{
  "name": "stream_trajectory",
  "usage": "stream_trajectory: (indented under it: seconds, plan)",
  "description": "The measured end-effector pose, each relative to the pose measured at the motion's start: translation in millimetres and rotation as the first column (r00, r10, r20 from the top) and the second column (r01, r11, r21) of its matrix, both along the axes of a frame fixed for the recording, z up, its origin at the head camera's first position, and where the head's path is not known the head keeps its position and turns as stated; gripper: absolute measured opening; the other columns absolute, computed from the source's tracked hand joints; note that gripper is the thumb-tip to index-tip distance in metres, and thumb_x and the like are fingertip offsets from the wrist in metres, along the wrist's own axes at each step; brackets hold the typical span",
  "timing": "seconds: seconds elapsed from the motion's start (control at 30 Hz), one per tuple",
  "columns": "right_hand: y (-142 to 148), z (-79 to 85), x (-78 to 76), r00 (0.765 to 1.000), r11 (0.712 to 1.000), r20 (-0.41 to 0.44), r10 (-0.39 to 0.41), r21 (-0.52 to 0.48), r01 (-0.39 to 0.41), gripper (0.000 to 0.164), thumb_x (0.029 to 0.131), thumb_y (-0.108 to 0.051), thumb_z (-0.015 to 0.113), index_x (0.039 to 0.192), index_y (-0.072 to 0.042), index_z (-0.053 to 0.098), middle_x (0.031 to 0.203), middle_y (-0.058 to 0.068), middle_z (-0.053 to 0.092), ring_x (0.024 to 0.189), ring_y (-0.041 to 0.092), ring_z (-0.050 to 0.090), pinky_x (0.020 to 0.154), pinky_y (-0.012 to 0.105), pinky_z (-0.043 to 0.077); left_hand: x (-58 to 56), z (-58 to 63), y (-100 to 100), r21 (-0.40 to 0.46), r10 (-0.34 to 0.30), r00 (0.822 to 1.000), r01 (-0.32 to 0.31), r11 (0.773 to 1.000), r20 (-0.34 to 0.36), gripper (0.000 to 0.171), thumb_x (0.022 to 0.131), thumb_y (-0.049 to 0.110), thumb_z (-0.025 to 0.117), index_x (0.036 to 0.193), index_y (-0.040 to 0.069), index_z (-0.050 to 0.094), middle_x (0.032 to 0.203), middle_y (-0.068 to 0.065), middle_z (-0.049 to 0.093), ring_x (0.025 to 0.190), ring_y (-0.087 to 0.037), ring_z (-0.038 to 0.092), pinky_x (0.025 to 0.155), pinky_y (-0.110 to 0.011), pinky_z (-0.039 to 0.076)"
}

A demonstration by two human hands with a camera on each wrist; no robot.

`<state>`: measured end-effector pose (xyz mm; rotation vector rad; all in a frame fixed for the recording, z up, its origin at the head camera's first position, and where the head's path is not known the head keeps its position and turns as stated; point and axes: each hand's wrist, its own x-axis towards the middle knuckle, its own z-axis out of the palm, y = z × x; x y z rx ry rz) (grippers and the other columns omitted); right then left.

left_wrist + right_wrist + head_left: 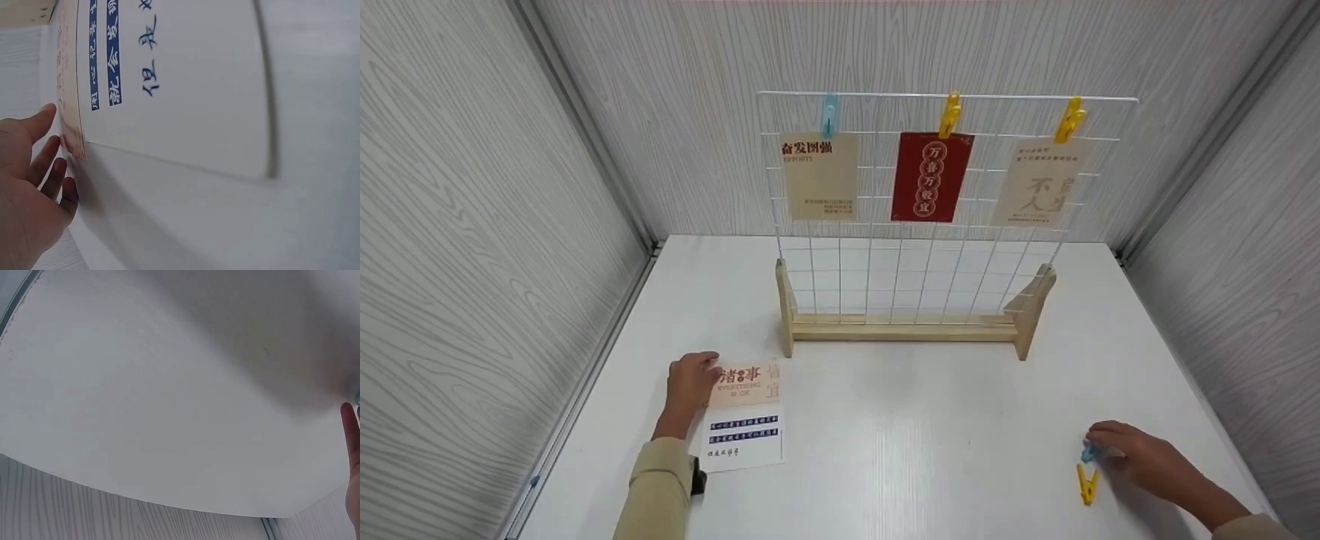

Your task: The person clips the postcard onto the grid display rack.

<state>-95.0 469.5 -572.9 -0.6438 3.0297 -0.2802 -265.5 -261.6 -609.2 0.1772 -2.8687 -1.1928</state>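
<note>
At the left, my left hand point(690, 386) touches the upper left edge of a pink card point(746, 381) with red lettering; its thumb and fingers point(55, 174) are apart and gently bent along that edge. A white card point(742, 439) with blue text bands lies against the pink one and overlaps it. On the right side of the table, my right hand point(1144, 457) pinches a light blue clip point(1090, 451) between fingers and thumb, which hide part of it. Just in front of it lies a yellow clip point(1087, 484). Only a sliver of the blue clip shows in the right wrist view.
A white wire grid point(885, 277) stands on a wooden base point(904, 332) at the back. From its top hang a beige card point(821, 180), a red card point(931, 180) and a pale card point(1039, 184), held by one blue and two yellow clips. Grey wood-patterned walls surround the table.
</note>
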Motion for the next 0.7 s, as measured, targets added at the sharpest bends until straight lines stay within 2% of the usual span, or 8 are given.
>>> stream_trajectory:
  seconds: [0.17, 0.33, 0.5, 0.7]
  plan:
    - [-2.2, -5.8, 2.5, 0.996, 0.999, -0.094, 0.003, 0.04, 0.001, 0.044, 0.074, 0.005, 0.082, 0.113, -0.012, 0.073, 0.118, 0.002, 0.067, 0.106, 0.025, 0.068, 0.08, 0.036, 0.06, -0.6, -2.9, -1.4, -0.002, -0.002, 1.0, 0.002, 1.0, 0.001, 0.036, 0.099, 0.01, 0.061, 0.133, 0.001, 0.061, 0.14, -0.023, 0.056, 0.132, -0.042, 0.043, 0.116, -0.057, 0.03]
    - [-5.7, -8.2, 2.6, 0.99, 0.993, -0.138, -0.025, 0.113, 0.041, 0.035, 0.076, -0.002, 0.083, 0.108, -0.011, 0.073, 0.11, 0.002, 0.067, 0.099, 0.022, 0.068, 0.077, 0.034, 0.06, 2.0, -6.6, -0.8, 0.018, 0.0, 1.0, 0.0, 1.0, -0.016, 0.032, 0.1, 0.011, 0.058, 0.13, 0.003, 0.064, 0.138, -0.019, 0.058, 0.131, -0.037, 0.042, 0.115, -0.054, 0.031]
    - [-8.1, -7.5, 2.6, 0.984, 0.991, -0.171, -0.037, 0.122, 0.059, 0.036, 0.075, -0.002, 0.085, 0.107, -0.011, 0.072, 0.107, 0.001, 0.068, 0.097, 0.02, 0.069, 0.073, 0.033, 0.06, 3.1, -5.5, 1.0, 0.008, -0.004, 1.0, 0.004, 1.0, -0.026, 0.032, 0.1, 0.011, 0.059, 0.131, 0.004, 0.064, 0.136, -0.018, 0.06, 0.129, -0.038, 0.045, 0.113, -0.055, 0.033]
    - [-8.7, -5.5, 3.6, 0.986, 0.992, -0.166, -0.036, 0.117, 0.056, 0.036, 0.076, -0.002, 0.084, 0.109, -0.009, 0.072, 0.108, 0.001, 0.068, 0.097, 0.02, 0.069, 0.075, 0.034, 0.06, 1.5, -4.1, -4.6, 0.064, -0.022, 0.998, 0.019, 0.998, 0.051, 0.038, 0.1, 0.013, 0.06, 0.136, 0.001, 0.059, 0.142, -0.021, 0.054, 0.134, -0.038, 0.038, 0.116, -0.056, 0.03]
